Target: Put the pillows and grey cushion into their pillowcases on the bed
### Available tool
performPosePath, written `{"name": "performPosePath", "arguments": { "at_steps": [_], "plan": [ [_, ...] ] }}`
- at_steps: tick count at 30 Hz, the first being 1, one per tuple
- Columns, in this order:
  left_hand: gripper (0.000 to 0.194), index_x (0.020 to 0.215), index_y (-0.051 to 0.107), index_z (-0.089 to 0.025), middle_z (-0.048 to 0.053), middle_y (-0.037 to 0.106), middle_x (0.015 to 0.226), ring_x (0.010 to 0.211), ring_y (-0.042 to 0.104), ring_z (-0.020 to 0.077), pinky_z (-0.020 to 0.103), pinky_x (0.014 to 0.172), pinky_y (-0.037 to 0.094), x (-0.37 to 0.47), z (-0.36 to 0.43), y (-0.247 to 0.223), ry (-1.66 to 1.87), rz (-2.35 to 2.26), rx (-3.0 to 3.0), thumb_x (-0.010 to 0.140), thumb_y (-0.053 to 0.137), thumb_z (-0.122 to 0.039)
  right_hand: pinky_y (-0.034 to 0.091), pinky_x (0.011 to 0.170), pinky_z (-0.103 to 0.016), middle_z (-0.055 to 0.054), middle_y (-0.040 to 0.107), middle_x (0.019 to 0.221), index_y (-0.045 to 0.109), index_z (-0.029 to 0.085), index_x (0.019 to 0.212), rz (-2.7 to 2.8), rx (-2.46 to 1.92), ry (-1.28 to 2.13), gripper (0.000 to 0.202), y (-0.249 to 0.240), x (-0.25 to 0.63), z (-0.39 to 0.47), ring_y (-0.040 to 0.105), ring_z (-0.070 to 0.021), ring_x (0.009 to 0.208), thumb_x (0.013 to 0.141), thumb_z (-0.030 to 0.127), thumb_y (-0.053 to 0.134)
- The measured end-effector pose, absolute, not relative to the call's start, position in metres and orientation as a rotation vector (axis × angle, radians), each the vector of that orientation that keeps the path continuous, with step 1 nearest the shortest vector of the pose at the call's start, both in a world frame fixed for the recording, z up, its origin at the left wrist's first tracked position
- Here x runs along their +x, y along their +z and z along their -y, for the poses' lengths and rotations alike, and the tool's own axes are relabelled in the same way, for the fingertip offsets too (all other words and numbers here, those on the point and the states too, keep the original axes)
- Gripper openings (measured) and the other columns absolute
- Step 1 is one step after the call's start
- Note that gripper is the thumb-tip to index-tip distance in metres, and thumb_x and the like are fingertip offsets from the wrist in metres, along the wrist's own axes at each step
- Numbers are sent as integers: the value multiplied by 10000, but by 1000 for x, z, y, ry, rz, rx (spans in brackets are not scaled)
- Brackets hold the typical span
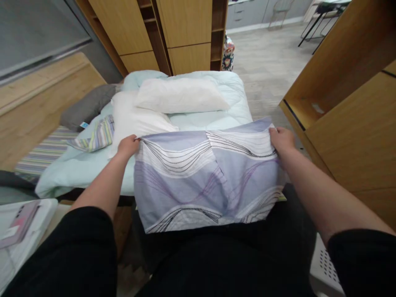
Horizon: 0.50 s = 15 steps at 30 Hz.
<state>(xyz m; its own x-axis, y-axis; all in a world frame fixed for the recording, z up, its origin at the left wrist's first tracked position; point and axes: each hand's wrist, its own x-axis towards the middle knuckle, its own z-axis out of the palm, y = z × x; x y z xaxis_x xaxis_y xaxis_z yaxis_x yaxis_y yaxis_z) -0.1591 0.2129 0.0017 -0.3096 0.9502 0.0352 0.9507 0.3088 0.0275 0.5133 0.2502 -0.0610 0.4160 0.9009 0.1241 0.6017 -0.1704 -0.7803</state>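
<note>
A lavender and white pillowcase [198,181] with wavy dotted lines is stretched out in front of my body. At its upper left corner my left hand [128,146] is closed, pinching the fabric. My right hand [281,139] grips the upper right corner, thumb on top. The cloth hangs between both hands, sagging slightly, with a fold or seam running down its middle. Just beyond it lie two white pillows, one long [182,95] and one partly under it [139,123], on a pale blue quilt [210,120].
A grey cushion [88,105] and a striped cloth [100,134] lie on the bed's left side. A white table [46,210] holds a pink box [20,222] at lower left. Wooden cabinets [188,24] stand behind the bed, another [355,136] at right. A white perforated basket [324,264] is at lower right.
</note>
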Motion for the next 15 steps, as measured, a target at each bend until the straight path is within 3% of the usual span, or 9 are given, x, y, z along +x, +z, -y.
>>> {"name": "performPosePath", "arguments": {
  "at_steps": [2,5,7,10,13,15],
  "plan": [
    [384,1241,711,-83,225,713,1341,1287,633,363,509,1109,488,-141,-235,-18,-98,2548,-1804,1042,522,-352,378,985,-435,-407,637,1346,632,-143,1285,1231,-1976,432,635,-73,490,-258,620,-262,1261,1014,431,623],
    [601,1541,534,-57,274,502,1633,1530,458,394,556,1263,370,-111,-225,-50,-363,2437,-1808,1015,551,-348,313,1197,-494,-322,472,1628,479,26,1597,1399,-1940,286,710,-102,449,-221,454,-335,1515,1014,371,690],
    [675,1617,467,-112,221,391,1740,1622,348,373,557,1339,273,-90,-188,-82,-549,2274,-1950,1007,574,-381,259,1288,-530,-221,445,1695,502,134,1611,1828,-1749,128,668,-134,420,-169,388,-356,1586,1013,367,686],
    [599,1602,514,-243,142,365,1777,1670,271,383,645,1356,197,-64,-105,-142,-474,2240,-2108,1048,523,-472,251,1321,-574,-127,423,1736,504,250,1634,2257,-1594,76,583,-194,385,-83,353,-358,1624,1076,416,542],
    [667,1618,505,-242,213,431,1724,1627,345,460,748,1295,263,-56,-29,-183,-274,2478,-2090,992,604,-451,293,1272,-683,-119,492,1692,564,281,1591,2386,-1629,70,567,-227,371,-37,425,-425,1569,1051,452,535],
    [672,1618,508,-259,203,459,1707,1629,352,446,733,1297,290,-59,-3,-185,-300,2474,-2124,980,622,-433,288,1278,-689,-126,470,1708,571,261,1589,2425,-1582,69,574,-219,369,-39,414,-427,1577,1055,466,530]
  ]
}}
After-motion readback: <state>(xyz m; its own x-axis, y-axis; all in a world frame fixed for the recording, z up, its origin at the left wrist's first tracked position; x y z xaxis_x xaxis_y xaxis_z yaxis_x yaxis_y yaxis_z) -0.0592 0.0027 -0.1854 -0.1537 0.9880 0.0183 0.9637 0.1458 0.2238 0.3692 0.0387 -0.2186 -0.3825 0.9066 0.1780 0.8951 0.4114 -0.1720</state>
